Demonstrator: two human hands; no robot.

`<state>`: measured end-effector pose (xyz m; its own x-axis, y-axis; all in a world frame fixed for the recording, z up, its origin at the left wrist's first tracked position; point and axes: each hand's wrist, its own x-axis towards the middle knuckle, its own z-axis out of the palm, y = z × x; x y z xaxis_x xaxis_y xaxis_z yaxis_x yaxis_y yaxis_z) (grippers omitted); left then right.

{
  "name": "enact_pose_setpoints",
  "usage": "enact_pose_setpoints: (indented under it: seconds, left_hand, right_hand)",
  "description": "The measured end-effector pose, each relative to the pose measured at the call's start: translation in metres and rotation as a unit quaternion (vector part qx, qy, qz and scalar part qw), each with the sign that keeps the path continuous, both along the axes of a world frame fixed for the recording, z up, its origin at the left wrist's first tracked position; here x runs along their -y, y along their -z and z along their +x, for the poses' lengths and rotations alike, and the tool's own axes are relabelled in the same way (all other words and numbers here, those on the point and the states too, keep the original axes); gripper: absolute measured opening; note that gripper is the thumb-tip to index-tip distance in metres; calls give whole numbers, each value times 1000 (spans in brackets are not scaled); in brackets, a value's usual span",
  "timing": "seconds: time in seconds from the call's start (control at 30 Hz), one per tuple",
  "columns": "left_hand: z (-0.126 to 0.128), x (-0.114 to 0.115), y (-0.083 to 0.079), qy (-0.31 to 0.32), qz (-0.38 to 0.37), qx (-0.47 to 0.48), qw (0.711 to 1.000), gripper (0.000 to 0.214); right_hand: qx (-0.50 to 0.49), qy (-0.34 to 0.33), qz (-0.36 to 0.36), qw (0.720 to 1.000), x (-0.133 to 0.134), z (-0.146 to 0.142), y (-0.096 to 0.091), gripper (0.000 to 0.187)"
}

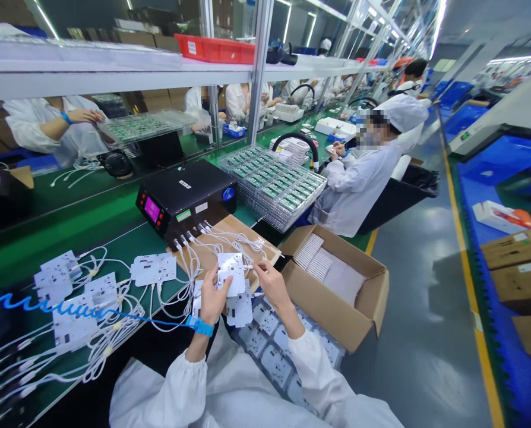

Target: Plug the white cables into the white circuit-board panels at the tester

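Observation:
My left hand [212, 297] grips a small white circuit board [231, 271] by its left edge, held up over my lap. My right hand [269, 280] pinches the end of a white cable [253, 266] at the board's right edge. A blue wrist strap [200, 325] with a coiled blue cord sits on my left wrist. More white boards [239, 310] lie just under the held one. White cables run from the black tester box [186, 201] toward my hands.
Several white boards with cables [78, 297] lie on the green bench at left. An open cardboard box [337, 285] stands at my right. Stacked trays of green boards [274, 184] sit beyond the tester. A co-worker in white [359, 172] sits further along; others work across the bench.

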<state>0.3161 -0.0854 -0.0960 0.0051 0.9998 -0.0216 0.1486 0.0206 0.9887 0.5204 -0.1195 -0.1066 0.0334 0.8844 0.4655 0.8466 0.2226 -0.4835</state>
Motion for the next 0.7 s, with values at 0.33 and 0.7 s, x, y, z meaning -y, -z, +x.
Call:
enact_pose_setpoints:
  seconds: [0.33,0.7]
  left_hand:
    - [6,2,10,5,11,5,1000,63]
    - [12,-6,-7,-10,-10,14,1000,64]
  right_hand:
    - [28,-20,18,999,-2,2,4,40]
    - [-249,109,27,962,-9,14,14,32]
